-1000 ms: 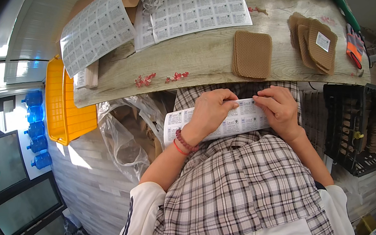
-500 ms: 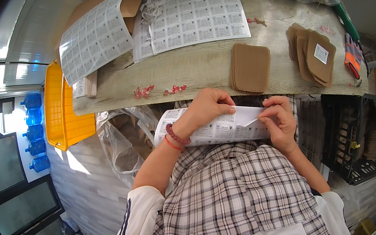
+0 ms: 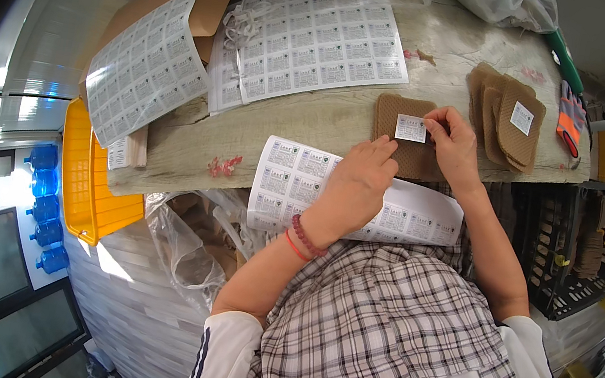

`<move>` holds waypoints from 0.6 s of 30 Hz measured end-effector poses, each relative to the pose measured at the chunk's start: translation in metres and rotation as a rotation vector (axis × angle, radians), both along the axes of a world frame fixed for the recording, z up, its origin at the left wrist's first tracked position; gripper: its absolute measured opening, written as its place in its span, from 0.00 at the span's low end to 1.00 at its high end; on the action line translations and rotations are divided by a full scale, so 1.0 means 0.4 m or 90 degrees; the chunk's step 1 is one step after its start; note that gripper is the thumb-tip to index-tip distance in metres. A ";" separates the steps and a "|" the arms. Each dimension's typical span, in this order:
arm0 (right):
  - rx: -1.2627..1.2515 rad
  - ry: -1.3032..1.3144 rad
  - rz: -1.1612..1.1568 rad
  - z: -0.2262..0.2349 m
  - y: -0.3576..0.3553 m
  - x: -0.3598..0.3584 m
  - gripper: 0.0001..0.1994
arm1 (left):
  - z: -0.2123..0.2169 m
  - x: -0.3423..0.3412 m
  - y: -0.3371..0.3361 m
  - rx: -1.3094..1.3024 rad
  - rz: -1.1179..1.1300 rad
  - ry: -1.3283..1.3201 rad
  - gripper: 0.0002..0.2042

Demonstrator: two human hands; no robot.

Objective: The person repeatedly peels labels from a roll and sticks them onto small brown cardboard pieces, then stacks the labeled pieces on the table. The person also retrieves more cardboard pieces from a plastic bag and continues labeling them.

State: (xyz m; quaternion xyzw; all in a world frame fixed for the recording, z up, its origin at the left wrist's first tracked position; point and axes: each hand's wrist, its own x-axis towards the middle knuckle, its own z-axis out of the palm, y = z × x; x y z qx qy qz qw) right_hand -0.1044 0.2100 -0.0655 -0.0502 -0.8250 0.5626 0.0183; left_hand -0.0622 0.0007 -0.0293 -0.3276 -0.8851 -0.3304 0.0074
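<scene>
White label (image 3: 410, 128) pinched in your right hand (image 3: 453, 144): best kept square to brown pad (image 3: 411, 160); left hand (image 3: 357, 186) over sheet (image 3: 279, 184), grip unclear.

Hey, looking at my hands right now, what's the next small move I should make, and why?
Probably smooth the label flat onto the top brown mat. The right hand pinches the label's right side over that mat, and another mat to the right already bears a similar label. Whether it already sticks, I can't tell.
</scene>
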 end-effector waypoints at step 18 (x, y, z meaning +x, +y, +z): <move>0.151 0.042 -0.004 0.015 -0.015 -0.005 0.05 | 0.004 -0.003 0.002 -0.007 0.021 -0.026 0.07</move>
